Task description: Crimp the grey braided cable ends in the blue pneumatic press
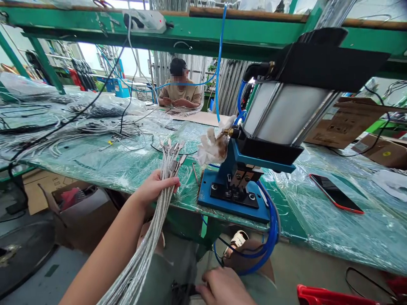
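A thick bundle of silvery cables (152,237) with flat metal end fittings runs through my left hand (157,186). The fingers are wrapped round it just below the fittings, and the long ends trail down to the lower left. Down at the bottom edge, below the table, is my right hand (225,286), slightly blurred, with its fingers curled in. What those fingers hold, if anything, I cannot make out; something dark lies beside them. Right of the bundle stands a pneumatic press (275,112) on a blue base (206,197), with a thin metal rod (195,173) beside it.
More cables (104,129) lie on the plastic-covered table (104,163) at the left. A phone (335,192) rests right of the press. Blue hoses (273,224) loop over the front edge. A co-worker (181,87) sits across. Cardboard boxes (337,123) stand at the right.
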`<control>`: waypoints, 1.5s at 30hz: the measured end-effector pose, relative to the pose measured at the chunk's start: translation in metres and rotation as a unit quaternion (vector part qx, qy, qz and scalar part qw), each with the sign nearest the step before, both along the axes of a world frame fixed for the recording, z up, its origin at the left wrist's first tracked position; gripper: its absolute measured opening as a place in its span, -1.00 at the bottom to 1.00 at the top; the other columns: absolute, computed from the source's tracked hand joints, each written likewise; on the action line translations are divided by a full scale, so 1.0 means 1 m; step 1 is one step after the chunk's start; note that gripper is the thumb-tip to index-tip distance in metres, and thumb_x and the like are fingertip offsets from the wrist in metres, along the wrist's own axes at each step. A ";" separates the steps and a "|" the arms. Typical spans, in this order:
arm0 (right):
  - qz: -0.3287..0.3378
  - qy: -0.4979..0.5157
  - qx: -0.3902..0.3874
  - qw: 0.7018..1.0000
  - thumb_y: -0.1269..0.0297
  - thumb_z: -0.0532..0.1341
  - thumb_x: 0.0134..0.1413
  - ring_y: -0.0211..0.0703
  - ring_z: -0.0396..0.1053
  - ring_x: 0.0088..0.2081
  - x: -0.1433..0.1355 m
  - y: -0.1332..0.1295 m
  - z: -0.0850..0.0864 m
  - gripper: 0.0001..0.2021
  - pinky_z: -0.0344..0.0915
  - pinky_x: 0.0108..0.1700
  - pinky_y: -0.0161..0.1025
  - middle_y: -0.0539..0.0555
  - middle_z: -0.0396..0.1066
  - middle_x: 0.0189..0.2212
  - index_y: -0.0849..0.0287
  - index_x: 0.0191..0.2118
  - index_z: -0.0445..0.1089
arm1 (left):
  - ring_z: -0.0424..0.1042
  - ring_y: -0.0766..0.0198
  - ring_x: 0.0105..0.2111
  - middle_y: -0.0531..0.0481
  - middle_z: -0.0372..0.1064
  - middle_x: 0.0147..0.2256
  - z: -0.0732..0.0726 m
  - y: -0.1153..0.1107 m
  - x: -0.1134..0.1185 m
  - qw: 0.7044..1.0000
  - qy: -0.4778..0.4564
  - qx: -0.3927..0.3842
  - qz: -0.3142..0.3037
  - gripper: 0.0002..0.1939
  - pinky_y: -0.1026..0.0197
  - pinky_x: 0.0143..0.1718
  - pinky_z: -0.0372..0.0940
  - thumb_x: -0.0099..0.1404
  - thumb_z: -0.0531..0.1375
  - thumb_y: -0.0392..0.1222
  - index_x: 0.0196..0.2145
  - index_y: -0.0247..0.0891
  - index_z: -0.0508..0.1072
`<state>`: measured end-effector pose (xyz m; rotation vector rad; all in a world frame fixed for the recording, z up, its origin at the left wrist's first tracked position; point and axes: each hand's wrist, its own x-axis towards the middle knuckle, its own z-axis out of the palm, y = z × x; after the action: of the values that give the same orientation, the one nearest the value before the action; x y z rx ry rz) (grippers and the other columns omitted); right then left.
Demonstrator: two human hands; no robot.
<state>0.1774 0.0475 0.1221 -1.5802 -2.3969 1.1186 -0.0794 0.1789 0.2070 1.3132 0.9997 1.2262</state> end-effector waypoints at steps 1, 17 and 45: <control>0.016 -0.023 0.012 1.000 0.24 0.24 0.02 -0.08 0.36 -0.51 0.000 0.001 -0.001 -0.78 -0.03 -0.47 -0.23 0.17 0.46 -0.59 0.18 -0.56 0.52 | 0.34 0.27 -0.57 -0.03 0.41 -0.58 0.001 0.001 0.000 1.000 0.002 0.001 -0.002 -0.76 0.26 -0.52 0.19 0.10 0.35 -0.04 -0.53 -0.27 0.53; -0.145 0.440 -0.028 0.885 0.05 0.29 0.08 -0.18 0.34 -0.39 -0.034 0.008 0.061 -0.72 0.29 -0.31 -0.27 0.11 0.46 -0.41 0.22 -0.31 0.49 | 0.48 0.15 -0.23 -0.16 0.55 -0.27 0.003 -0.129 0.084 0.941 -0.265 -0.202 0.063 -0.73 0.23 -0.17 0.38 0.11 0.35 -0.14 -0.23 -0.31 0.61; -0.241 0.581 -0.114 0.769 0.07 0.27 0.14 -0.36 0.31 -0.57 -0.024 0.014 0.056 -0.72 0.24 -0.49 -0.38 0.03 0.43 -0.48 0.24 -0.33 0.41 | 0.34 0.33 -0.59 0.01 0.38 -0.57 -0.036 -0.139 0.069 0.971 -0.125 -0.197 0.060 -0.66 0.31 -0.58 0.28 0.17 0.30 0.06 -0.49 -0.30 0.43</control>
<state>0.1539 0.0611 0.1780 -0.9041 -1.0039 1.5888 -0.0101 0.0397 0.1712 0.7800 1.0828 1.1742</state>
